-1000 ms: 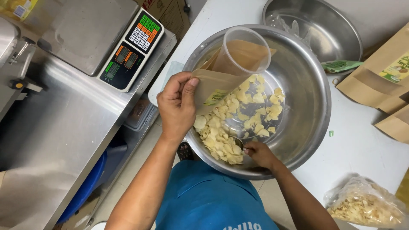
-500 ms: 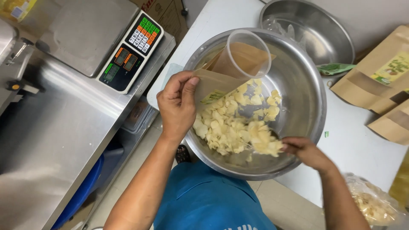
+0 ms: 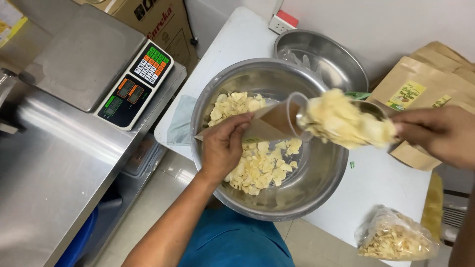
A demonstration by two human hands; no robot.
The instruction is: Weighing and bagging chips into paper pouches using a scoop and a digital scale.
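Observation:
My left hand [image 3: 223,146] grips a brown paper pouch [image 3: 262,127] with a clear plastic funnel [image 3: 296,113] in its mouth, tilted over a large steel bowl [image 3: 316,193] of pale dried chips [image 3: 261,167]. My right hand [image 3: 439,134] holds a metal scoop [image 3: 372,110] heaped with chips [image 3: 345,124], its front at the funnel's rim. The scoop's handle is hidden in the hand.
A second steel bowl [image 3: 321,54] stands behind. Brown pouches [image 3: 425,89] lie at the right, and a clear bag of chips [image 3: 396,237] at the table's front right. A digital scale [image 3: 99,64] sits on the steel counter [image 3: 44,173] at left.
My right hand lifted a heaped scoop of chips out of the bowl and brought it up to the funnel. The left hand kept hold of the pouch.

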